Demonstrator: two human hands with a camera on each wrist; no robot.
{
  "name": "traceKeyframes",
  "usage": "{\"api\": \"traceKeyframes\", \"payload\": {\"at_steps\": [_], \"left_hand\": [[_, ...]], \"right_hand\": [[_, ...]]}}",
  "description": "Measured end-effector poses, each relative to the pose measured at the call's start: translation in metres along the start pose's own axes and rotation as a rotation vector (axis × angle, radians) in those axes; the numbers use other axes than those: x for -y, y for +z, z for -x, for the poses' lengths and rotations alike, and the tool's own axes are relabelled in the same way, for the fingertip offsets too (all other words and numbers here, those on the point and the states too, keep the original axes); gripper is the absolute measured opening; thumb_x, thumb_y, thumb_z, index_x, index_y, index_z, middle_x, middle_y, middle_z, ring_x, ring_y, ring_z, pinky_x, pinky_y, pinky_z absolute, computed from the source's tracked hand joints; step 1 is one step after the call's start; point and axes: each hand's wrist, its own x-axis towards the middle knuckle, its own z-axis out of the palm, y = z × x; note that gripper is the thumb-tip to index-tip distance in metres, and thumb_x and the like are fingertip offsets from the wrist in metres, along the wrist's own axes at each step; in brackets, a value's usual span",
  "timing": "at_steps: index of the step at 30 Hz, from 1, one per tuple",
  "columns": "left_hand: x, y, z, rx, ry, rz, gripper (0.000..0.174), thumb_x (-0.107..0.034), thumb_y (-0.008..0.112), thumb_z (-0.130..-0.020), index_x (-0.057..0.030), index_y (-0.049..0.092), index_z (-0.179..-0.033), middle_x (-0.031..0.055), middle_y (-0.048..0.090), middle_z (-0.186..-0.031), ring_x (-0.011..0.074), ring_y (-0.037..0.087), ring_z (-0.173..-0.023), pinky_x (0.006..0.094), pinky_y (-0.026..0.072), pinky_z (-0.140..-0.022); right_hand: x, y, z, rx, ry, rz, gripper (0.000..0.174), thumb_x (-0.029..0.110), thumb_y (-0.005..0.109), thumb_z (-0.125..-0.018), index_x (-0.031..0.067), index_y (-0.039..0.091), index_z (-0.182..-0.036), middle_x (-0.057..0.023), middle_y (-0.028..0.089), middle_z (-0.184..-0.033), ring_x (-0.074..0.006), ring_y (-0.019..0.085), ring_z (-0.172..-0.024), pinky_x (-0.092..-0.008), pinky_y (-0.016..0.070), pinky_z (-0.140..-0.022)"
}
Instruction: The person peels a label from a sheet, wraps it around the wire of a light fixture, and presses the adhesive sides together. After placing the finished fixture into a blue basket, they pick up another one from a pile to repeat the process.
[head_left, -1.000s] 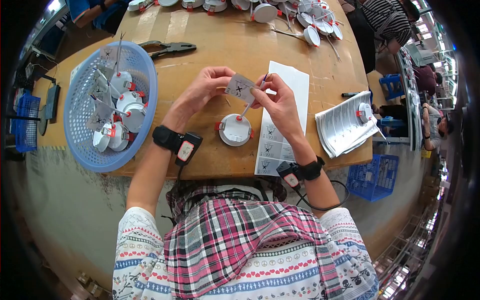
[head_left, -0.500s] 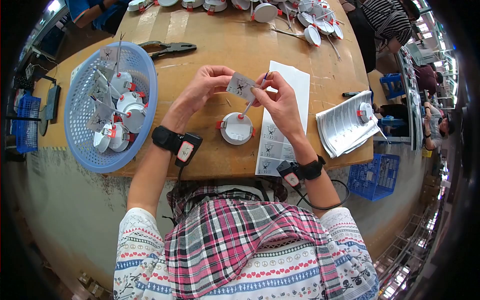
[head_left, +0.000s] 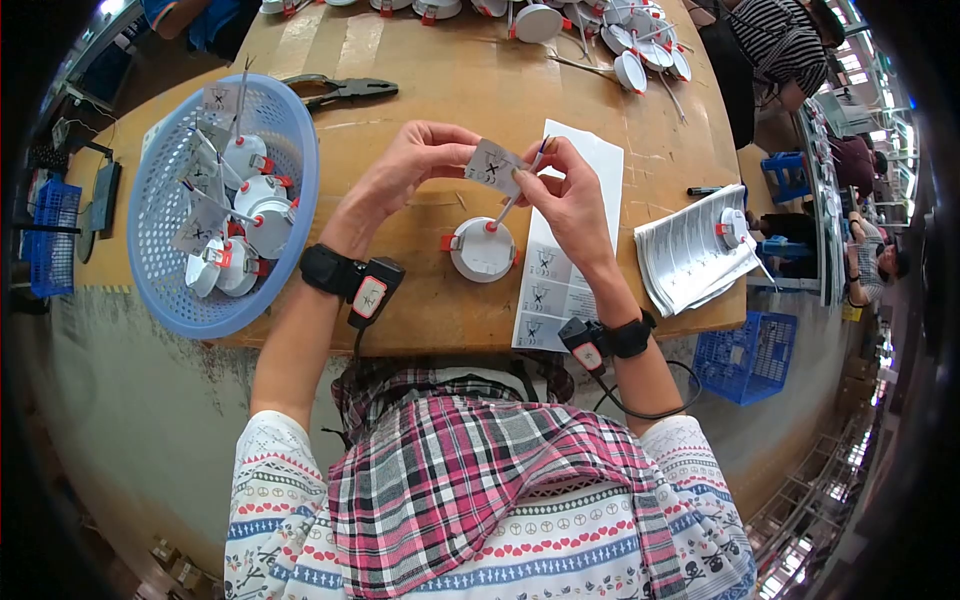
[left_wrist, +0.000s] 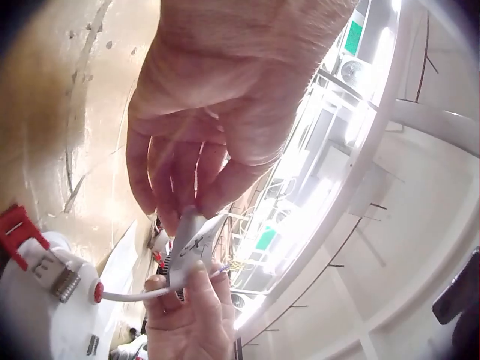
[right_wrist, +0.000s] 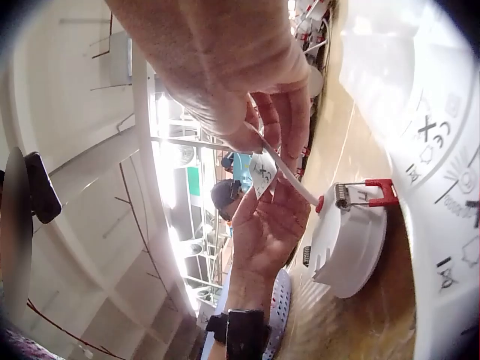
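A round white downlight (head_left: 482,256) with red-tipped spring clips lies on the table, its white cable (head_left: 506,210) rising from a red grommet. Above it, my left hand (head_left: 412,165) pinches the left edge of a small silver printed label (head_left: 494,166) between thumb and fingers. My right hand (head_left: 577,205) pinches the label's other end together with the cable, near its bare wire ends. In the left wrist view the label (left_wrist: 192,251) looks bent around the cable, between the two hands. The right wrist view shows the downlight (right_wrist: 349,244) tilted, spring clips at its sides.
At left stands a blue perforated basket (head_left: 310,190) with several labelled downlights. Pliers (head_left: 350,90) lie behind it. A label sheet (head_left: 600,185) is beside my right hand; further right, a stack of sheets (head_left: 680,260) carries another downlight (head_left: 731,226). More downlights (head_left: 537,24) crowd the far edge.
Both hands keep their hold on the label and cable, with the label moved slightly right. The head view has shifted a little; the downlight stays on the table.
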Motion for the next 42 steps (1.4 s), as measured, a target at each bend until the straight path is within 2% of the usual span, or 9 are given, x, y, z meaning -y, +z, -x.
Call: {"api": "traceKeyframes", "payload": {"at_steps": [19,28,34,37,42], "left_hand": [[-0.005,0.002,0.001,-0.025,-0.021,-0.029,0.022,-0.016,0.062,-0.082,0.0007,0.066,-0.095,0.007,0.066,-0.087,0.0115,0.063,-0.077,0.0266,0.0519,-0.074],[-0.009,0.004,0.004,-0.042,-0.043,-0.033,0.025,-0.017,0.061,-0.082,0.0025,0.065,-0.096,0.0106,0.066,-0.089,0.0143,0.063,-0.081,0.0287,0.0527,-0.075],[-0.01,0.006,0.007,-0.037,-0.029,0.094,0.028,-0.023,0.06,-0.084,0.0019,0.065,-0.096,0.0108,0.066,-0.09,0.0156,0.063,-0.083,0.0294,0.0523,-0.075],[-0.014,0.012,0.009,-0.073,-0.045,-0.014,0.028,-0.026,0.063,-0.083,0.0,0.065,-0.095,0.0089,0.065,-0.088,0.0146,0.062,-0.082,0.0284,0.0518,-0.075],[-0.013,0.018,0.009,-0.102,0.008,-0.173,0.016,-0.02,0.065,-0.083,-0.0039,0.064,-0.087,0.0021,0.063,-0.081,0.0082,0.059,-0.077,0.0234,0.05,-0.071]], "right_hand": [[0.0,0.001,-0.001,-0.02,0.002,0.011,0.013,0.003,0.056,-0.085,-0.0027,0.048,-0.093,-0.0086,0.055,-0.086,-0.0165,0.064,-0.076,-0.026,0.0564,-0.062],[0.0,0.003,-0.001,-0.024,-0.013,0.022,0.012,0.004,0.055,-0.085,-0.0035,0.048,-0.091,-0.0068,0.054,-0.084,-0.016,0.063,-0.076,-0.027,0.0566,-0.063],[0.001,0.003,-0.001,-0.02,-0.016,0.022,0.011,0.004,0.055,-0.086,-0.0033,0.047,-0.091,-0.0069,0.053,-0.085,-0.0165,0.063,-0.077,-0.0271,0.0566,-0.063],[0.001,0.003,-0.001,-0.014,-0.013,0.013,0.012,0.004,0.055,-0.085,-0.0033,0.047,-0.091,-0.0073,0.053,-0.086,-0.0171,0.063,-0.077,-0.027,0.0568,-0.063],[0.0,0.003,-0.001,-0.012,-0.015,0.007,0.014,0.004,0.055,-0.085,-0.0034,0.047,-0.093,-0.0074,0.054,-0.086,-0.0172,0.064,-0.077,-0.0268,0.057,-0.062]]}}
